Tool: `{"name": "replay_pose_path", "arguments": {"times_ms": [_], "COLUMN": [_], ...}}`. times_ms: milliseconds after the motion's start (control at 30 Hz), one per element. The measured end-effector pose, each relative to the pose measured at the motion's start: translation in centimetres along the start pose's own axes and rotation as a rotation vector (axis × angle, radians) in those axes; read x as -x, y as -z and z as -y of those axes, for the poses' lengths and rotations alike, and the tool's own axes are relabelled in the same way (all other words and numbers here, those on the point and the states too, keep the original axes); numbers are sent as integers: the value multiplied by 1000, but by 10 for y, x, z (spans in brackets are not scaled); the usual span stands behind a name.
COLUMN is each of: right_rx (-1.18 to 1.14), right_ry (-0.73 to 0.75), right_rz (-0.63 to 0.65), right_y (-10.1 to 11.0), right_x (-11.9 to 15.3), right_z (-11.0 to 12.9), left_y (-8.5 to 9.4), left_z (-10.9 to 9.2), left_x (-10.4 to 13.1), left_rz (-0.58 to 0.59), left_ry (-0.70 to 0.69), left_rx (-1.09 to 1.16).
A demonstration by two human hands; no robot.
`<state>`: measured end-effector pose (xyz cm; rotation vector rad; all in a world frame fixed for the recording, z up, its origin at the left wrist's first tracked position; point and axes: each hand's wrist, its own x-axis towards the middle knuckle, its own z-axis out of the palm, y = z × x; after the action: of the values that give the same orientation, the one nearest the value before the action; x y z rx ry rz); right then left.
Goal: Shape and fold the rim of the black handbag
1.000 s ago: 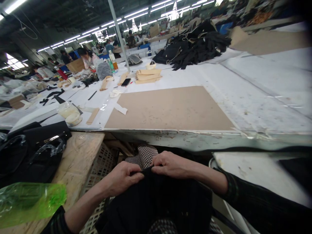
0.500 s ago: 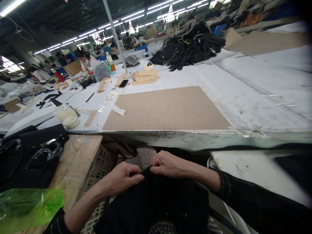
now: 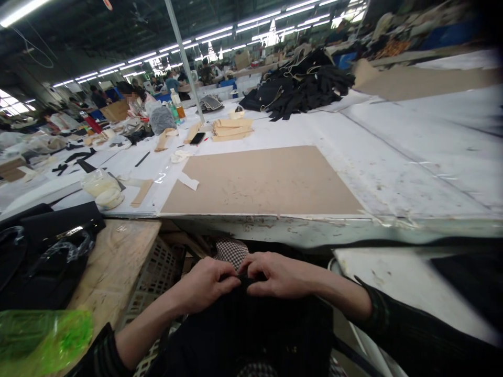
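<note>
The left hand's fingers are closed, thumb against fingertips, on the upper edge of the black fabric. The right hand curls at the same edge just beside them, thumb near forefinger; its grip is hard to make out against the dark cloth. The fabric hangs below both hands, over the checked cloth, near the white table.
</note>
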<state>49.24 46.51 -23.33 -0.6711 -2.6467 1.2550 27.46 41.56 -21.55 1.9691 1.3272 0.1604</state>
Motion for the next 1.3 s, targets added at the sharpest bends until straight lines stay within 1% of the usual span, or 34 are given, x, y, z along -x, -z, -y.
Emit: {"name": "replay_pose_path", "arguments": {"times_ms": [67,167,300,400,533,600,667,700,800,867,933,967,1033,1133,1200,1300], "right_rx": [-14,-66,-163,-268,-506,-628,-700,-723,-800,-836,-863,-882,-932,-1007,-1044,-1037], "right_ry": [-28,-125,-238,-359,-501,-515,-485,-464,-393,-310,-219,-187,-164,-194,-214,-235], "right_rz": [-21,-64,-190,-270,-376,-368,-333,-313,-203,-103,-17,19,62,76,84,81], "right_y": [2,6,10,-1,-28,-37,-36,-33,-20,-15,-19,-24,-38,-59,-66,-68], "right_x": [6,16,46,75,100,106,109,110,103,89,69,58,36,15,9,6], "right_z": [3,6,12,21,26,22,16,13,5,-3,-17,-26,-44,-65,-71,-71], "left_y": [-1,-4,-4,-4,-7,-6,1,7,34,49,55,54,44,23,13,7], "left_z": [-4,-7,-2,5,15,17,18,17,18,21,28,33,44,59,66,72], "left_x": [1,1,1,-1,-9,-11,-8,-6,10,24,39,45,55,63,64,64], "left_rz": [-29,-42,-33,11,71,114,159,183,275,343,397,414,417,354,318,302], "left_ry": [7,22,52,16,52,64,54,45,20,34,95,137,220,303,333,351], "left_rx": [-89,-144,-58,37,130,174,201,207,207,225,291,342,448,560,635,745]}}
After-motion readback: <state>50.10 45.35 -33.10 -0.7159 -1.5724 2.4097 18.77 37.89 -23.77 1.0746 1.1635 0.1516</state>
